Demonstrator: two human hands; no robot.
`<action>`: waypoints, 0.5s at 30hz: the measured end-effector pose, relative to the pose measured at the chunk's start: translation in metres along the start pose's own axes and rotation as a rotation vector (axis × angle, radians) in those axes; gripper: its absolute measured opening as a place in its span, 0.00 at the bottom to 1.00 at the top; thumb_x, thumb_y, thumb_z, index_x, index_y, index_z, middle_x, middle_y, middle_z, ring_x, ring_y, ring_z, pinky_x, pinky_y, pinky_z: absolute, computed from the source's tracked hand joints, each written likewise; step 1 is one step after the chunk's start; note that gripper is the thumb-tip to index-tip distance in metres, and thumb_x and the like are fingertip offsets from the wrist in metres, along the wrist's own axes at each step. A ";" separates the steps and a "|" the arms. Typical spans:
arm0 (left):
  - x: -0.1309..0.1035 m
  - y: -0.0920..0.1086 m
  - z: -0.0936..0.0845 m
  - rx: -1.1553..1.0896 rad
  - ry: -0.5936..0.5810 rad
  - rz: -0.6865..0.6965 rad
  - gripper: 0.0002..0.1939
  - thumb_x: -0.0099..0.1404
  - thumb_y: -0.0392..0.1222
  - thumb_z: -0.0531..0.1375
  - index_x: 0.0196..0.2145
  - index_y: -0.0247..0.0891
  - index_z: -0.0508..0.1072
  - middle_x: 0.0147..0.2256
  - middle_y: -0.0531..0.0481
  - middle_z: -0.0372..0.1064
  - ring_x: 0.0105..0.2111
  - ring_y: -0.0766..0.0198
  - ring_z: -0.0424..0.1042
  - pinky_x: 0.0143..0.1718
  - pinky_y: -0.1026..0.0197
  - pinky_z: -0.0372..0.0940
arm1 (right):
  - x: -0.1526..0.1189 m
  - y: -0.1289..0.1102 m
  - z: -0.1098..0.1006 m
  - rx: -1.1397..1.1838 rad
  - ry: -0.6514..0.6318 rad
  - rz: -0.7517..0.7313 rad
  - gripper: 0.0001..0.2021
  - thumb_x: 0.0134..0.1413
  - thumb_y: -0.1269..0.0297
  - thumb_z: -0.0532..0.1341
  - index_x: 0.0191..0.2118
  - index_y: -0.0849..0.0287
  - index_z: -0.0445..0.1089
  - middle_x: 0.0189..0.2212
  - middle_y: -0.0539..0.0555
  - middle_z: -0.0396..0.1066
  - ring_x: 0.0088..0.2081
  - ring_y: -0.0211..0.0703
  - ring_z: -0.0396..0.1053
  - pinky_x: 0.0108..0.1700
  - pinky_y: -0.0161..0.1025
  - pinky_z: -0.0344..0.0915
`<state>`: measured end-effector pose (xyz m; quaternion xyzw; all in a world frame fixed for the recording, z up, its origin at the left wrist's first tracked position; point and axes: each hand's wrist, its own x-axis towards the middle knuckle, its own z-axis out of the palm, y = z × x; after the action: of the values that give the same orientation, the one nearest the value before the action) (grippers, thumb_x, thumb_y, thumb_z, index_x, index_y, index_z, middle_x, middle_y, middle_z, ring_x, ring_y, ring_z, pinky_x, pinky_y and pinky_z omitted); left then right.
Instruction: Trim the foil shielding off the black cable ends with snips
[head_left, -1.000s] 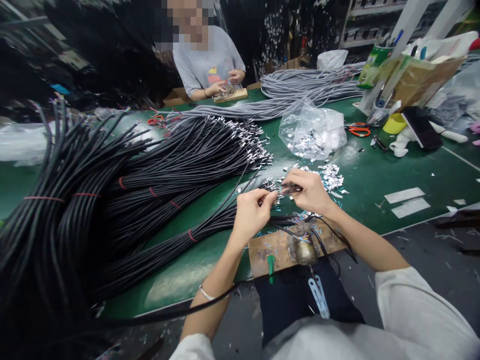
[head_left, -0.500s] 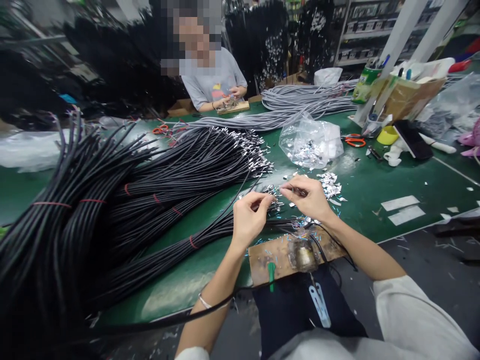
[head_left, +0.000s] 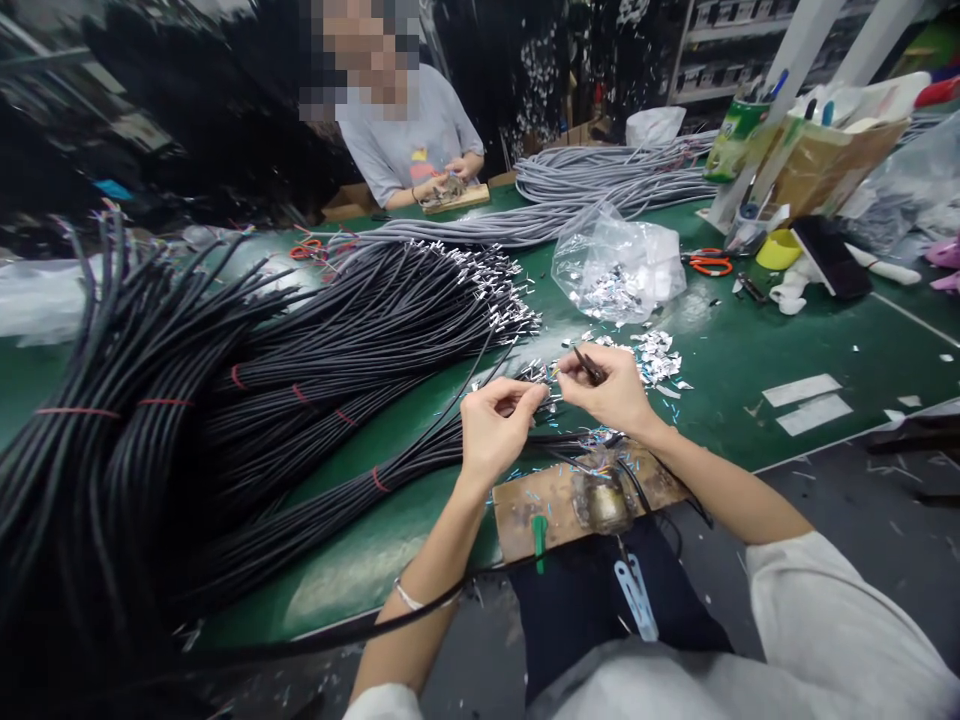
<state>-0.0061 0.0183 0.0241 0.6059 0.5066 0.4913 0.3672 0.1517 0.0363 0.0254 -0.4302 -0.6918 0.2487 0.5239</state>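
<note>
My left hand (head_left: 501, 428) is closed in a pinch above the loose ends of a black cable bundle (head_left: 420, 458); what its fingertips hold is too small to make out. Close beside it on the right, my right hand (head_left: 609, 388) is closed around a small dark two-pronged tool (head_left: 589, 366), whose points stick up past the fingers. A thin yellowish strand shows at the right fingertips. Below both hands, a wooden board (head_left: 517, 525) bears a brownish metal block (head_left: 602, 502) and a green clip (head_left: 539, 540).
Large black cable bundles (head_left: 360, 330) tied with red bands fill the left. Behind lie a clear bag of scraps (head_left: 619, 265), grey cables (head_left: 600, 180) and orange-handled scissors (head_left: 709, 262). A phone (head_left: 829, 257) rests at right. A co-worker (head_left: 412, 140) sits across the table.
The dark tool in my right hand now points up out of the fingers, where before it lay mostly within them. Both hands stay close together. The view has shifted slightly.
</note>
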 end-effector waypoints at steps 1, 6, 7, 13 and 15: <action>0.000 -0.001 0.000 -0.004 0.001 -0.013 0.11 0.55 0.46 0.63 0.24 0.34 0.76 0.19 0.52 0.68 0.16 0.71 0.61 0.18 0.67 0.56 | -0.002 0.001 0.001 -0.029 0.030 -0.044 0.03 0.46 0.69 0.61 0.26 0.60 0.71 0.21 0.48 0.68 0.21 0.32 0.58 0.25 0.34 0.57; 0.001 -0.005 -0.001 0.006 0.006 -0.048 0.16 0.57 0.50 0.62 0.23 0.34 0.75 0.17 0.53 0.66 0.15 0.73 0.58 0.16 0.67 0.52 | -0.010 0.008 -0.002 -0.191 0.026 -0.326 0.06 0.51 0.67 0.59 0.34 0.56 0.74 0.30 0.52 0.74 0.30 0.38 0.69 0.32 0.38 0.65; 0.001 -0.005 -0.001 0.002 0.007 -0.054 0.16 0.57 0.51 0.62 0.23 0.34 0.75 0.17 0.53 0.66 0.15 0.73 0.58 0.16 0.67 0.51 | -0.011 0.009 -0.003 -0.205 -0.035 -0.363 0.08 0.53 0.67 0.58 0.36 0.56 0.74 0.30 0.52 0.75 0.30 0.39 0.69 0.32 0.38 0.65; 0.003 0.002 -0.001 -0.100 0.033 -0.064 0.15 0.54 0.49 0.64 0.22 0.34 0.74 0.15 0.55 0.63 0.14 0.73 0.57 0.15 0.68 0.51 | -0.011 0.003 -0.001 -0.126 -0.045 -0.325 0.06 0.52 0.67 0.60 0.33 0.55 0.75 0.30 0.52 0.75 0.29 0.39 0.69 0.31 0.38 0.65; 0.003 0.005 -0.002 -0.134 0.048 -0.064 0.13 0.53 0.48 0.65 0.23 0.34 0.75 0.16 0.54 0.64 0.15 0.73 0.59 0.16 0.68 0.53 | -0.009 -0.003 0.000 -0.089 0.102 -0.176 0.04 0.50 0.65 0.62 0.30 0.56 0.75 0.26 0.51 0.73 0.26 0.37 0.66 0.29 0.38 0.63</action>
<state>-0.0063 0.0197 0.0301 0.5516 0.5001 0.5267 0.4102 0.1516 0.0270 0.0230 -0.4028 -0.7097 0.1483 0.5587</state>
